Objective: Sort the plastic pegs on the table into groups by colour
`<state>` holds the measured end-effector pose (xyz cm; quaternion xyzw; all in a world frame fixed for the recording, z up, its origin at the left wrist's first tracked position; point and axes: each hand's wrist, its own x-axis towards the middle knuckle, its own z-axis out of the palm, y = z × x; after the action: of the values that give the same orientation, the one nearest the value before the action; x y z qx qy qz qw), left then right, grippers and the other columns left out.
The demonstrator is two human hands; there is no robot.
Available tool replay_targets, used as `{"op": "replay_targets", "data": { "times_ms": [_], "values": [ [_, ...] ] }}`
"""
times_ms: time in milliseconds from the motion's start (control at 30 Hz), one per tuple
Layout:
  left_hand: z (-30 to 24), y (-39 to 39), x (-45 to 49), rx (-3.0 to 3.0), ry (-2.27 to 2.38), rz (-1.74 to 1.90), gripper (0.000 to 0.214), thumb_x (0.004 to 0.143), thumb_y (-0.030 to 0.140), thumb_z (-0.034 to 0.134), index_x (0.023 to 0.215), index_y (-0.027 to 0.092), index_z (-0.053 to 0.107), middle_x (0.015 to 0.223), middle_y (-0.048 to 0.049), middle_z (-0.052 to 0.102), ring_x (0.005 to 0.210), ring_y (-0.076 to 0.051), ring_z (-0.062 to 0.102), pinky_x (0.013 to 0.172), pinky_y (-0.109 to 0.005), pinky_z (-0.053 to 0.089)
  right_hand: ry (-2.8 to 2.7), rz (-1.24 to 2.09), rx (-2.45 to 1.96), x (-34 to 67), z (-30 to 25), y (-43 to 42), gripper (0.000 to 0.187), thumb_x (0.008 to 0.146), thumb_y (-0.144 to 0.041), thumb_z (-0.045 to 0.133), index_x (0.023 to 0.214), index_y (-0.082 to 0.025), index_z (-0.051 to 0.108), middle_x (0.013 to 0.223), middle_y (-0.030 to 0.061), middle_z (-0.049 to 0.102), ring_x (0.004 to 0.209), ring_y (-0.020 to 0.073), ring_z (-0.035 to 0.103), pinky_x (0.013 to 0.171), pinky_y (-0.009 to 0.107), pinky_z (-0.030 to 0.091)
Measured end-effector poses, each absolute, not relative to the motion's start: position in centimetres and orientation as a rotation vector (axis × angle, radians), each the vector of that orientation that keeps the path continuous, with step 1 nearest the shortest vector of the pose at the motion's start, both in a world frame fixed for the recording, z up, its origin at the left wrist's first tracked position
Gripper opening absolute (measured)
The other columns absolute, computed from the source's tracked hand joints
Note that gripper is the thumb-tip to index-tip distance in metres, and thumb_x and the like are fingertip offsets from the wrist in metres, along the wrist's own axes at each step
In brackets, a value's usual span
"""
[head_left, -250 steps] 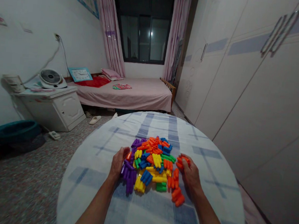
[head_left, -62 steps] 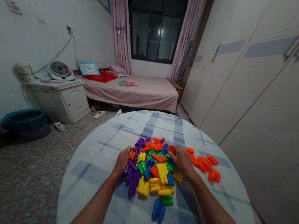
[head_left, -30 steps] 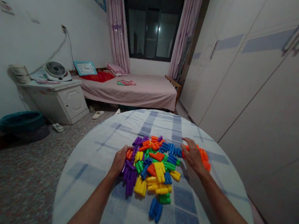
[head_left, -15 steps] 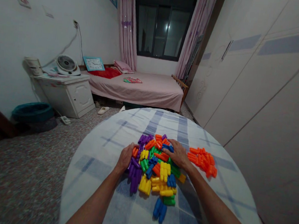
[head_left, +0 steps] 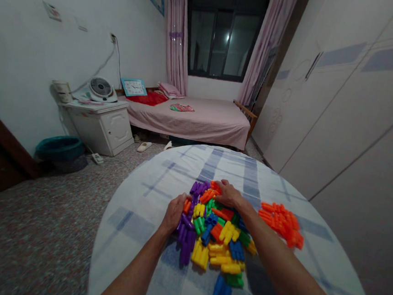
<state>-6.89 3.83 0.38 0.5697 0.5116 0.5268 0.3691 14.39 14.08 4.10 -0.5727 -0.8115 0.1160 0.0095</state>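
A mixed pile of plastic building blocks, shaped like joined tubes, lies on the table. My left hand (head_left: pixel 174 212) is cupped against the pile's left side, beside a small orange block (head_left: pixel 186 206) and several purple blocks (head_left: pixel 186 243); its fingertips are partly hidden. My right hand (head_left: pixel 229 195) reaches over the far end, fingers stretched onto an orange block (head_left: pixel 215 186). Yellow blocks (head_left: pixel 229 233), green blocks (head_left: pixel 199 225) and blue blocks (head_left: pixel 236 250) lie between and below the hands. Nearest me is a blue block (head_left: pixel 221 293).
A separate heap of orange blocks (head_left: pixel 284 225) sits right of my right forearm. The round table (head_left: pixel 130 233) wears a checked cloth. Beyond stand a bed (head_left: pixel 199 120), a white cabinet (head_left: pixel 115 131) with a fan (head_left: pixel 101 87), and a teal bin (head_left: pixel 59 148). A wardrobe (head_left: pixel 353 120) lines the right.
My right hand has moved from a blue block to the orange blocks at the pile's far end. My left hand stays at the left side. The whole view has shifted slightly.
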Motion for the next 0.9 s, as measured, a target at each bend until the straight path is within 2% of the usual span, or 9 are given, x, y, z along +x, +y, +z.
{"op": "replay_targets", "data": {
  "times_ms": [67,133,267,567,700,900],
  "values": [
    [0.4,3.9,-6.9,1.46,1.311,1.355,0.06,0.089,0.058,0.031,0.094,0.012,0.069,0.09,-0.0091,0.068,0.087,-0.021,0.06,0.084,-0.033,0.044,-2.562,0.309,-1.765,14.0,4.2,14.1,0.065,0.076,-0.039,0.059,0.137,-0.027,0.038,0.145,0.0124,0.032,0.119,0.0315,0.047,0.088,0.041,0.042],
    [0.3,3.9,-6.9,1.454,1.314,1.352,0.059,0.089,0.058,0.032,0.095,0.012,0.068,0.088,-0.0087,0.068,0.087,-0.021,0.06,0.083,-0.032,0.044,-2.596,0.267,-1.726,13.7,4.3,14.0,0.063,0.076,-0.036,0.059,0.136,-0.028,0.039,0.142,0.0109,0.038,0.12,0.0303,0.046,0.089,0.039,0.041],
    [0.1,4.0,-6.9,1.451,1.31,1.338,0.058,0.089,0.056,0.031,0.096,0.012,0.067,0.084,-0.007,0.066,0.082,-0.02,0.058,0.079,-0.031,0.044,-2.643,0.203,-1.676,13.6,4.5,14.0,0.059,0.077,-0.028,0.059,0.133,-0.026,0.041,0.129,0.0118,0.05,0.111,0.0269,0.054,0.084,0.033,0.042],
    [-0.3,4.2,-6.9,1.446,1.312,1.348,0.056,0.088,0.057,0.033,0.092,0.014,0.067,0.081,-0.0053,0.065,0.078,-0.019,0.057,0.077,-0.029,0.043,-2.75,0.213,-1.59,12.9,4.7,15.6,0.062,0.069,-0.02,0.064,0.127,-0.031,0.048,0.127,0.0068,0.054,0.104,0.0237,0.059,0.079,0.029,0.044],
    [-0.5,4.3,-6.9,1.449,1.322,1.357,0.056,0.089,0.058,0.032,0.092,0.014,0.067,0.082,-0.0051,0.066,0.078,-0.018,0.058,0.077,-0.029,0.044,-2.702,0.281,-1.563,12.7,4.4,15.9,0.05,0.066,-0.019,0.063,0.115,-0.025,0.058,0.114,0.0085,0.06,0.094,0.0239,0.062,0.074,0.029,0.045],
    [-0.1,4.2,-6.7,1.43,1.325,1.345,0.056,0.088,0.059,0.032,0.087,0.014,0.066,0.083,-0.0067,0.066,0.082,-0.02,0.059,0.079,-0.031,0.045,-2.509,0.442,-1.448,14.9,4.1,15.7,0.048,0.068,-0.019,0.058,0.116,-0.021,0.055,0.114,0.0075,0.06,0.096,0.0201,0.059,0.081,0.028,0.045]
  ]
}}
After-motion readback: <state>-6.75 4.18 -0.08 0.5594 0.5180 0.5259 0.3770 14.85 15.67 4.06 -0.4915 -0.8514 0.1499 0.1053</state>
